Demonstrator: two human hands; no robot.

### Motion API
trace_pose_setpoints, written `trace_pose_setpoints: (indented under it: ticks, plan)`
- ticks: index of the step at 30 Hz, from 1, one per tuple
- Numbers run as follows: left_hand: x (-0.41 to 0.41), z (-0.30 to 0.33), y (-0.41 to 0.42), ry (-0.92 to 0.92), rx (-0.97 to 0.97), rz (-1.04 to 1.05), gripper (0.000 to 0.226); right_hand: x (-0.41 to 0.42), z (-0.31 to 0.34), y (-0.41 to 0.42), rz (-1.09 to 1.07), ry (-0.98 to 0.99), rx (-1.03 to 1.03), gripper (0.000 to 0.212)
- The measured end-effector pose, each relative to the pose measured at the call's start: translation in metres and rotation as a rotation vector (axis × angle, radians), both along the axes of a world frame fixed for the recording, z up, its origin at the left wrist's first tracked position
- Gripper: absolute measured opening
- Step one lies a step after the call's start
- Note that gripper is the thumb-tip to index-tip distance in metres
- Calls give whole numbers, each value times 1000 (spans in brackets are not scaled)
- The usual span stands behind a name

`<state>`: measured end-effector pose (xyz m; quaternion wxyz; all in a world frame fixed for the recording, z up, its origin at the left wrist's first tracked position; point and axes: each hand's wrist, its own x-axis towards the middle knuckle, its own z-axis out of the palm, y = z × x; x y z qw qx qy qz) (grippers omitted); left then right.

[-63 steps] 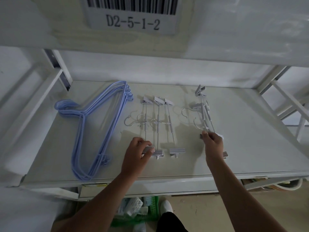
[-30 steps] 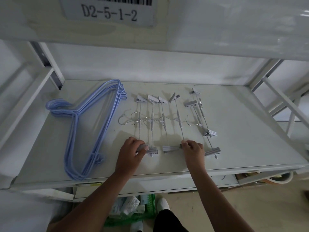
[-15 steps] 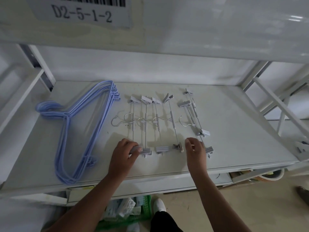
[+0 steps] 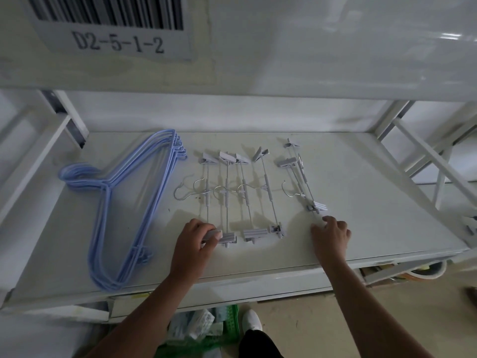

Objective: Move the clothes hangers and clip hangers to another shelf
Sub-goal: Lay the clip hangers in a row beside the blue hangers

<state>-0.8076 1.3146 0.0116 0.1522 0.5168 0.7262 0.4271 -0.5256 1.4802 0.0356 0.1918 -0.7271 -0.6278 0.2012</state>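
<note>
Left hand (image 4: 192, 244) pinches a ribbed grey plastic clip (image 4: 213, 235); right hand (image 4: 331, 235) rests slack beside thin wire clip hangers (image 4: 300, 177).

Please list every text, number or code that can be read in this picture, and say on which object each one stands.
"D2-5-1-2": printed on the white label stuck to the front edge of the upper shelf.
Barcode above that number on the same label: bars only, no digits to read.
Packets below the lower shelf: print too blurred to read.

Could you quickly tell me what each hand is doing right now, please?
Left hand: closed on the leftmost clip hanger.
Right hand: open, fingers spread on the shelf, holding nothing.
</note>
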Motion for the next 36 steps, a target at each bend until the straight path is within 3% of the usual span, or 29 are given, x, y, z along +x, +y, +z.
trace_pose_setpoints:
  ticks: [7, 19, 24, 32, 36]
  plan:
    - [-2, -1, 2, 25, -1, -3, 24, 6, -5, 17, -21, -8, 58, 17]
    - [-1, 0, 2, 23, -1, -8, 25, 18, -3, 37, -79, -61, 37, 16]
    - [0, 0, 2, 26, 3, -1, 23, -6, -1, 7, -25, -14, 132, 13]
    - [1, 1, 1, 32, -7, 5, 26, -36, 6, -6, 60, 186, 103, 13]
    - [0, 0, 1, 29, -12, 13, 28, -40, 7, -7, 138, 163, 130, 10]
